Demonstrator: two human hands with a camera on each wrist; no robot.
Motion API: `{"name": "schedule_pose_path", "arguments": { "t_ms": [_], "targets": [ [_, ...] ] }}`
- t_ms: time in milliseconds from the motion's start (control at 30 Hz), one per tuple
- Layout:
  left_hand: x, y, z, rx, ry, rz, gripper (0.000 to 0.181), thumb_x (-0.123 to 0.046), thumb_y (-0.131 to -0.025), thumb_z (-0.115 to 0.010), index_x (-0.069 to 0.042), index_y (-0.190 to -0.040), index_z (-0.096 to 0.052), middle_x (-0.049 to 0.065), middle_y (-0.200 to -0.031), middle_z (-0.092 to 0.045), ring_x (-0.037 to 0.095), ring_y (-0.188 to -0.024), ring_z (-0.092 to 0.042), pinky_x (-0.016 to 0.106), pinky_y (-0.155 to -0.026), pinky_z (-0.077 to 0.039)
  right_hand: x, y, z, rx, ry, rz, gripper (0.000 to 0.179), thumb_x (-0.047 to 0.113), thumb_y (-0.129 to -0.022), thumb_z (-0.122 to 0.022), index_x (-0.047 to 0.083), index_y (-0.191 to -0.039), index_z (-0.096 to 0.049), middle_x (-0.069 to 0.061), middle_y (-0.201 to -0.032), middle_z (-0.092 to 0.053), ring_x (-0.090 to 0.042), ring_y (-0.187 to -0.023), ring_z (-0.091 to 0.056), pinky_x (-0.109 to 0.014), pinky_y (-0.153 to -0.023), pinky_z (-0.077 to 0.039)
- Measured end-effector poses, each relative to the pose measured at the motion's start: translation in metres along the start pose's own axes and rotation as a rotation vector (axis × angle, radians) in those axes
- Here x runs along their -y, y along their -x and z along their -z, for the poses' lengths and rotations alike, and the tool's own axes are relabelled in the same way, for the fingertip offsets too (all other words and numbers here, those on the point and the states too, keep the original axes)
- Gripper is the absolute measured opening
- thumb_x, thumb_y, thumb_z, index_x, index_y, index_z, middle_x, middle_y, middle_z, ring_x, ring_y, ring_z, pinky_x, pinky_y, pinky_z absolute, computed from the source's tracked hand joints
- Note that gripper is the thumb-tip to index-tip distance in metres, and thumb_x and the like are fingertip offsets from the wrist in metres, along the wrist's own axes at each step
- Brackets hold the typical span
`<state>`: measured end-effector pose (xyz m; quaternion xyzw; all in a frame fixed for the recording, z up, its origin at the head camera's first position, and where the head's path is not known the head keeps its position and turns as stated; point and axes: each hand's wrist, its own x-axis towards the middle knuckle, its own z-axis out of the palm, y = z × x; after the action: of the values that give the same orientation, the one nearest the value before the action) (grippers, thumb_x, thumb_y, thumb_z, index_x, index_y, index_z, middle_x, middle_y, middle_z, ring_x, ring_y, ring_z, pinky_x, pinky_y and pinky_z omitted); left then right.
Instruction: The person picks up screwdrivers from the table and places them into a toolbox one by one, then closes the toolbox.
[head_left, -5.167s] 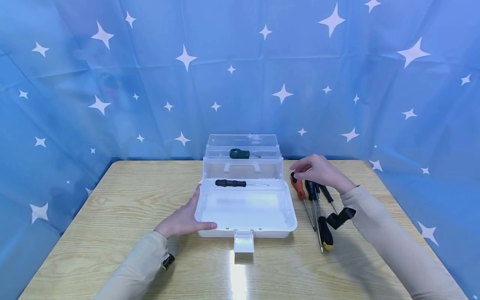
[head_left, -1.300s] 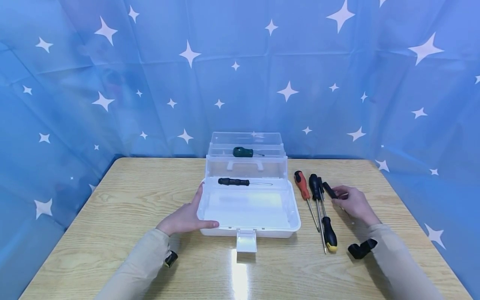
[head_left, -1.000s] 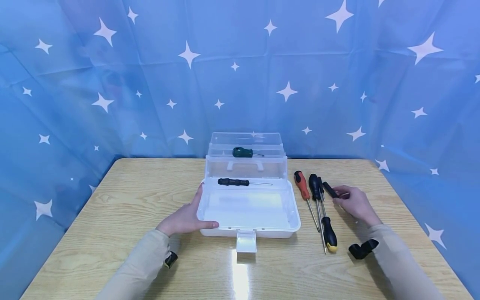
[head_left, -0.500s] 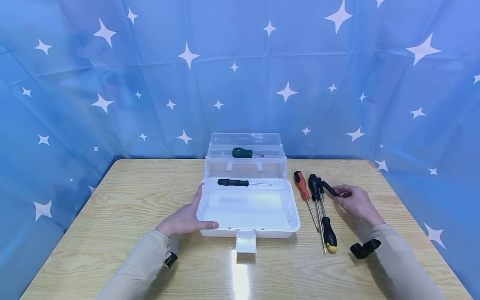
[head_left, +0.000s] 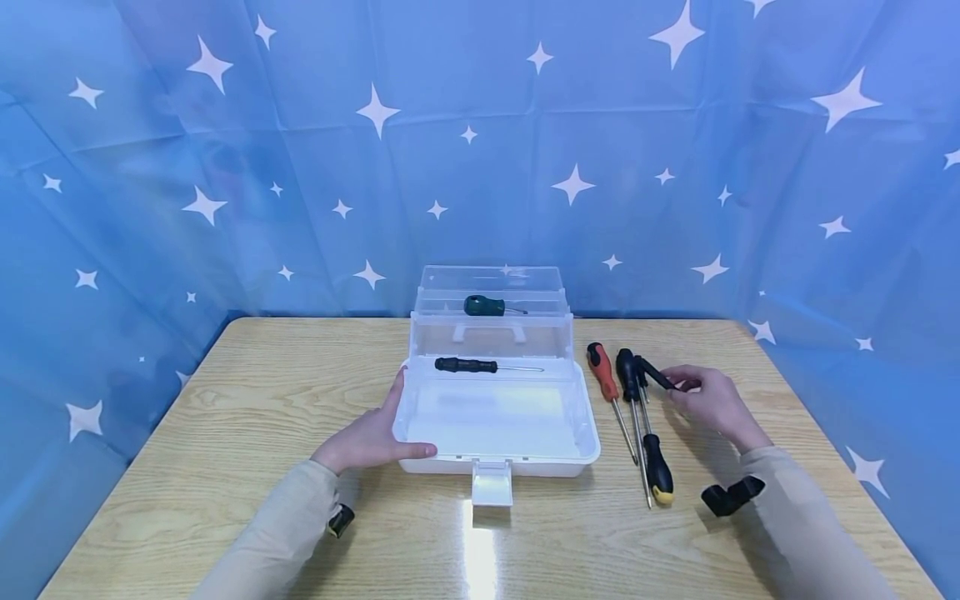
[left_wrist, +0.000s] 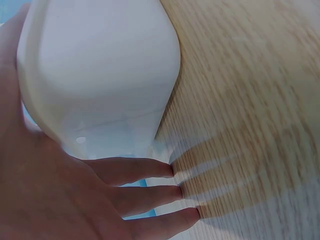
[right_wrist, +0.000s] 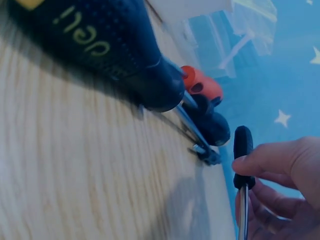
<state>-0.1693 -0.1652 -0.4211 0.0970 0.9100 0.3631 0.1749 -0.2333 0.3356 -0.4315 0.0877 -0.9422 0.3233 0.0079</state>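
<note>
My left hand (head_left: 369, 440) rests on the left end of an opened white plastic toolbox (head_left: 498, 468). Its thumb lies over the front rim, and in the left wrist view the other fingers (left_wrist: 131, 170) reach straight out beside the wall. My right hand (head_left: 711, 402) pinches a screwdriver with a slim black handle (right_wrist: 243, 145) between thumb and fingers. In the right wrist view its metal shaft (right_wrist: 243, 215) points down, with the tip out of frame. To the left of that hand lie a red-and-black screwdriver (head_left: 603, 371), a black-handled one (head_left: 628, 375) and a black-and-yellow one (head_left: 658, 468).
A black screwdriver (head_left: 467, 365) lies along the toolbox's back edge, and a green-handled one (head_left: 483, 306) sits in the raised clear lid (head_left: 491, 279). The lid leans toward a blue star-patterned curtain (head_left: 480, 183) behind the wooden table (head_left: 300, 367). An unlocked latch (head_left: 492, 485) hangs at the front.
My right hand has left the red screwdriver's side, moved right and taken hold of the slim black screwdriver, whose handle now tilts up slightly. My left hand stays on the toolbox.
</note>
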Motion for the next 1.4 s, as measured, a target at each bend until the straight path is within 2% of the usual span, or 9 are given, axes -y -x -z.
{"name": "schedule_pose_path", "arguments": {
  "t_ms": [200, 567, 1000, 1400],
  "targets": [
    [0.000, 0.000, 0.000, -0.002, -0.005, 0.001, 0.126, -0.057, -0.075, -0.076, -0.020, -0.154, 0.014, 0.034, -0.143, -0.035, 0.048, -0.124, -0.045, 0.057, -0.097, -0.040, 0.006, -0.002, 0.003, -0.003, 0.012, 0.041, 0.030, 0.002, -0.087, -0.067, -0.005, -0.117, -0.065, -0.013, -0.092, -0.068, -0.027, -0.083, -0.059, -0.034, -0.062, -0.044],
    [0.001, 0.000, 0.000, -0.002, -0.002, -0.009, 0.126, -0.056, -0.075, -0.077, -0.020, -0.154, 0.014, 0.034, -0.141, -0.039, 0.047, -0.121, -0.048, 0.057, -0.095, -0.041, 0.018, -0.003, 0.008, 0.011, 0.001, 0.070, 0.029, 0.004, -0.089, -0.067, -0.005, -0.116, -0.065, -0.014, -0.093, -0.067, -0.029, -0.085, -0.060, -0.034, -0.062, -0.047],
    [0.001, 0.000, -0.001, -0.008, 0.003, -0.014, 0.126, -0.055, -0.074, -0.077, -0.021, -0.154, 0.013, 0.033, -0.141, -0.040, 0.046, -0.121, -0.048, 0.058, -0.095, -0.041, 0.028, -0.003, 0.011, 0.016, 0.007, 0.110, 0.027, 0.005, -0.090, -0.067, -0.004, -0.115, -0.067, -0.015, -0.097, -0.067, -0.031, -0.086, -0.061, -0.035, -0.063, -0.050],
    [0.001, 0.000, -0.001, -0.006, -0.004, -0.003, 0.126, -0.057, -0.074, -0.077, -0.019, -0.154, 0.013, 0.033, -0.143, -0.037, 0.047, -0.123, -0.046, 0.058, -0.097, -0.040, 0.040, -0.007, 0.017, 0.029, 0.002, 0.157, 0.026, 0.003, -0.090, -0.067, -0.004, -0.115, -0.067, -0.016, -0.100, -0.067, -0.028, -0.085, -0.062, -0.033, -0.068, -0.052]
  ]
}}
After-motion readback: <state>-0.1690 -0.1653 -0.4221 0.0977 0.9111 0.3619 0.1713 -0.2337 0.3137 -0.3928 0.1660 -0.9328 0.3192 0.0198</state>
